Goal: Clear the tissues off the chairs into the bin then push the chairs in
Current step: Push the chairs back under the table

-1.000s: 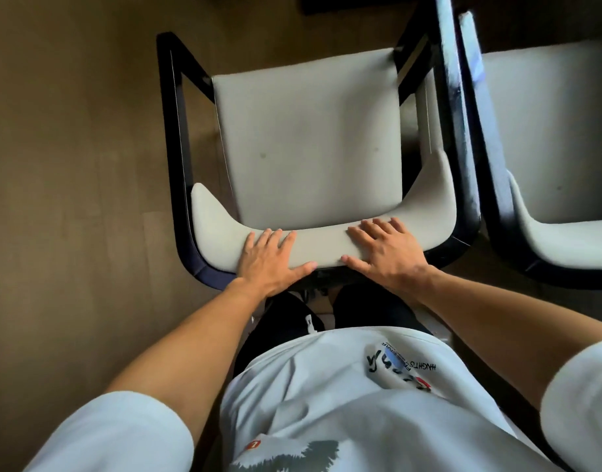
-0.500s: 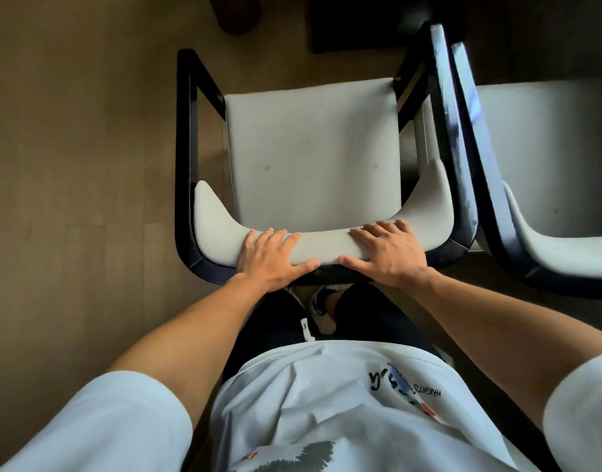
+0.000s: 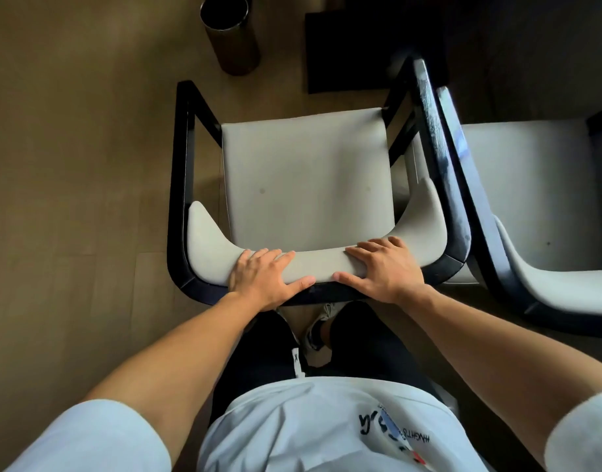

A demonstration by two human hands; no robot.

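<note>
A chair (image 3: 306,178) with a grey padded seat and black frame stands right in front of me, seen from above and behind. No tissue shows on its seat. My left hand (image 3: 262,277) lies flat on the left part of the padded backrest top, thumb along its rear edge. On the right part of the same backrest my right hand (image 3: 384,267) presses the same way. A dark round bin (image 3: 231,35) stands on the floor beyond the chair's left front corner.
A second chair (image 3: 531,185) of the same kind stands close against the first chair's right armrest, its seat bare. A dark block (image 3: 354,52) lies on the floor ahead of the chair. Wooden floor spreads to the left.
The chair has slid forward, away from me, with both hands staying on its backrest. The bin and the dark block have come into view at the top.
</note>
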